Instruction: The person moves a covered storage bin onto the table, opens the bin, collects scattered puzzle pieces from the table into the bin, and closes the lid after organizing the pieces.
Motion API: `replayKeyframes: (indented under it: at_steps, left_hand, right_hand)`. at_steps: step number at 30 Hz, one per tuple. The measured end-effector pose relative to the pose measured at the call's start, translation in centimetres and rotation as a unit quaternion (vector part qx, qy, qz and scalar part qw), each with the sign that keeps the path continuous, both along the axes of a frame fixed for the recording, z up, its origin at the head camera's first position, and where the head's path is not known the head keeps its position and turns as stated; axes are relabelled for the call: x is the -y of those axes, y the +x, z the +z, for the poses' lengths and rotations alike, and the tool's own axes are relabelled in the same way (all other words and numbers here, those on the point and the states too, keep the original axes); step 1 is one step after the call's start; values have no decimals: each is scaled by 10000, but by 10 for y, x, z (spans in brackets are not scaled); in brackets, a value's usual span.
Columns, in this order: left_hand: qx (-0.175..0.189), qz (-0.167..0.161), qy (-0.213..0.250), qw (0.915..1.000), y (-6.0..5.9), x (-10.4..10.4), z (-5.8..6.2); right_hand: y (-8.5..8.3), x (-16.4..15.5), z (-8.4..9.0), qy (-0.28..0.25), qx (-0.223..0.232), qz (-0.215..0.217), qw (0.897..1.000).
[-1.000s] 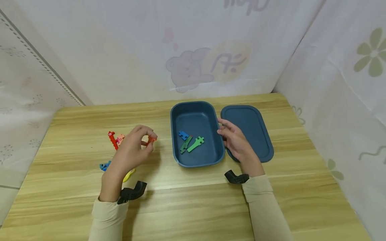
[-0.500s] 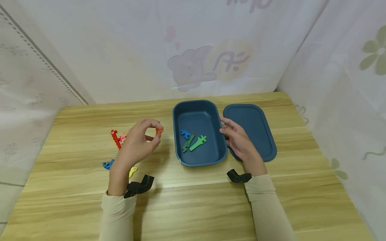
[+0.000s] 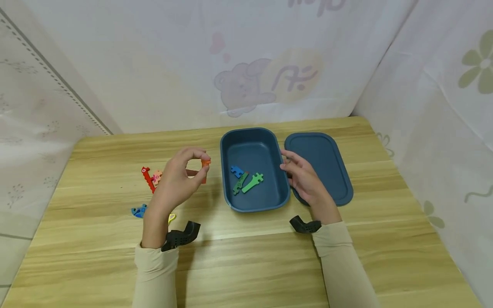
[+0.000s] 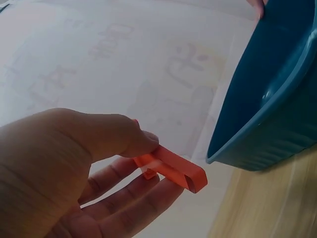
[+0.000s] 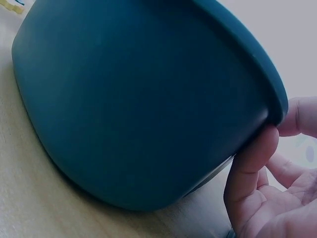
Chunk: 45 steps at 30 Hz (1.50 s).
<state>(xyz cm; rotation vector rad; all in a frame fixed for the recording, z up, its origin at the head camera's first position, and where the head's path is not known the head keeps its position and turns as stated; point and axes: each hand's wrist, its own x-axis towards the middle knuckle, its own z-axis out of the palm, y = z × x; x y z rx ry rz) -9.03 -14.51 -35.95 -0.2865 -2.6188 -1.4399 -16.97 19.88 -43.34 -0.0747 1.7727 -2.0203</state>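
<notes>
Currently: orange puzzle piece held beside the blue tub

Left hand (image 3: 178,177), raised above the wooden table (image 3: 246,265), pinches an orange puzzle piece (image 3: 205,164) between thumb and fingertips; the wrist view shows the thumb pressed on top of the piece and the fingers (image 4: 148,198) curled beneath it. The piece is in the air just left of the blue tub (image 3: 228,192), not over its opening. Right hand (image 3: 304,179) rests against the tub's right wall, thumb touching just under the rim and fingers only loosely bent, between the tub and the blue lid (image 3: 327,164) lying flat beside it. Inside the tub lie a blue piece (image 3: 236,171), a dark green piece (image 3: 239,184) and a light green piece (image 3: 253,182), the green ones touching. On the table left of the raised hand lie a red piece (image 3: 147,178), a pink piece (image 3: 156,176), a blue fish-shaped piece (image 3: 138,211) and a yellow piece (image 3: 171,218), partly hidden by the wrist.
</notes>
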Motion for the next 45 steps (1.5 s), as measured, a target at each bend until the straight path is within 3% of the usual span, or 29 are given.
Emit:
replayKeyframes:
  at_steps: [10, 22, 30, 45]
  left_hand:
    - [-214, -284, -101, 9993, -4, -14, -5]
    - [-165, -316, -252, 9990, -6, -18, -7]
    - [-77, -134, -141, 9998, -8, -25, -9]
    - [-11, -217, -41, 9998, -9, -27, -13]
  right_hand:
    - [1, 1, 1, 31, 18, -16, 10000]
    - [1, 2, 3, -3, 26, -32, 10000]
    - [1, 1, 2, 102, -10, -65, 9999]
    - [1, 2, 3, 61, 17, -57, 10000]
